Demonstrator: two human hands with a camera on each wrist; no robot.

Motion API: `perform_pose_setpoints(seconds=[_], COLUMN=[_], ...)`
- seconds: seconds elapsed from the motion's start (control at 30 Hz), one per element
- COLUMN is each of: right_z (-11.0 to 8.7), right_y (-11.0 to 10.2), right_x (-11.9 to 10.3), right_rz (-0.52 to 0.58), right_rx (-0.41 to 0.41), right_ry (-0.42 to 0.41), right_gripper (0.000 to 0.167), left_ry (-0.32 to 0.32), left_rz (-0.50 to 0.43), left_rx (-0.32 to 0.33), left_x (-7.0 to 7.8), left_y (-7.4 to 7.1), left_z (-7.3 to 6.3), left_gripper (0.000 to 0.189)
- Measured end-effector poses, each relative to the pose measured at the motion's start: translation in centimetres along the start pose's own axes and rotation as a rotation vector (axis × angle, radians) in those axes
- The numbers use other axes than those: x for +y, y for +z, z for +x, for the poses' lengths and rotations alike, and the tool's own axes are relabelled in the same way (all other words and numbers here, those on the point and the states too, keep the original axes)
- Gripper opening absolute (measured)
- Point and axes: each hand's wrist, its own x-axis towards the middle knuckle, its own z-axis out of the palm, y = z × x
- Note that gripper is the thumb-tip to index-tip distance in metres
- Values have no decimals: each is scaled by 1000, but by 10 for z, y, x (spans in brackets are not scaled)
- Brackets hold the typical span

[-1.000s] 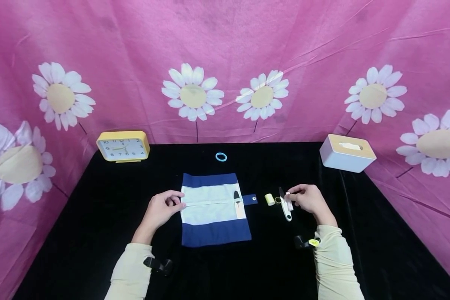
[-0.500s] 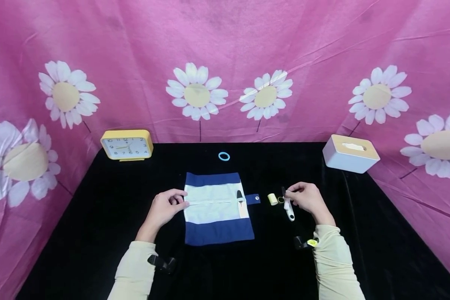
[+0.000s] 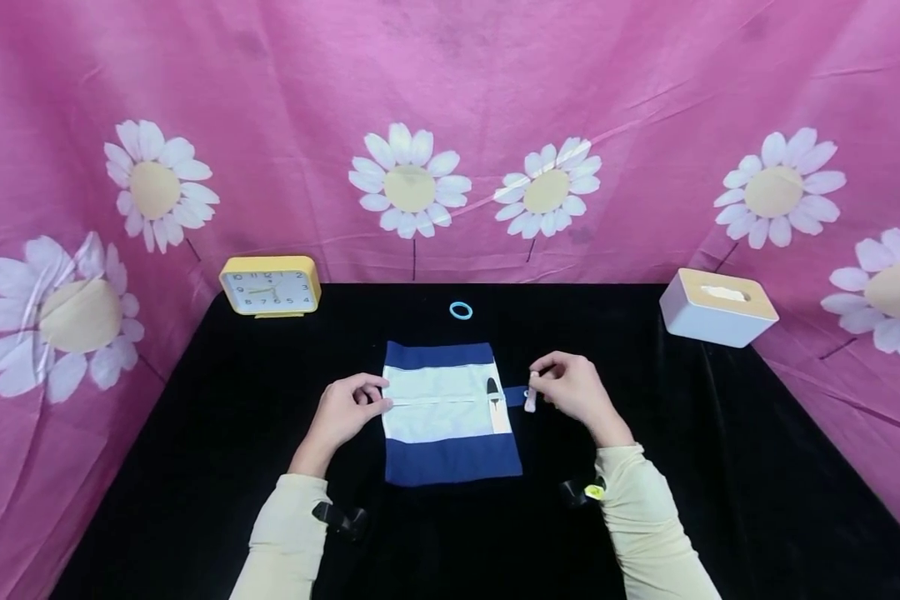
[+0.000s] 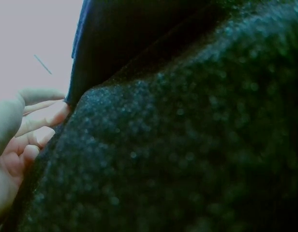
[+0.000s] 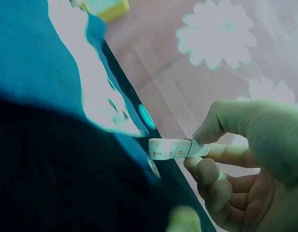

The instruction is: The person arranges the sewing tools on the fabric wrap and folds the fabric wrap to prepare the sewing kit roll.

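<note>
A blue and white cloth sewing pouch (image 3: 438, 421) lies unfolded on the black table, with a black-tipped slim tool (image 3: 492, 390) held along its right side. My left hand (image 3: 348, 408) pinches the pouch's left edge between thumb and fingers; the left wrist view shows the fingertips (image 4: 59, 111) right at that edge. With thumb and forefinger, my right hand (image 3: 573, 390) holds a small rolled tape measure (image 5: 171, 149), its printed numbers showing. In the head view the tape overlaps the snap flap (image 3: 514, 397) at the pouch's right. A blurred yellow thread spool (image 5: 184, 220) shows low in the right wrist view.
A light-blue ring (image 3: 461, 311) lies behind the pouch. At the back left stands a yellow clock (image 3: 270, 286), and at the back right a tissue box (image 3: 716, 308). A pink flowered cloth (image 3: 480, 75) hangs around the table.
My right hand has carried the tape measure left, from over the white-handled tool to the snap flap, and now hides that tool. My left hand stays at the pouch edge; the head view has shifted slightly.
</note>
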Motion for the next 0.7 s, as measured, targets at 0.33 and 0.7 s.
perform_pose_setpoints(seconds=[0.33,0.7], right_z=[16,30], right_y=[36,65], right_x=[-35,-47], right_rz=[-9,-48], right_rx=[-70,8], right_ry=[-26,-64], right_gripper=[15,17], left_ry=[-25,-12], left_rz=[-11,-18], left_rx=[-5,-2], left_x=[1,3], left_y=[-2,-2], left_z=[1,0], left_gripper=[21,21])
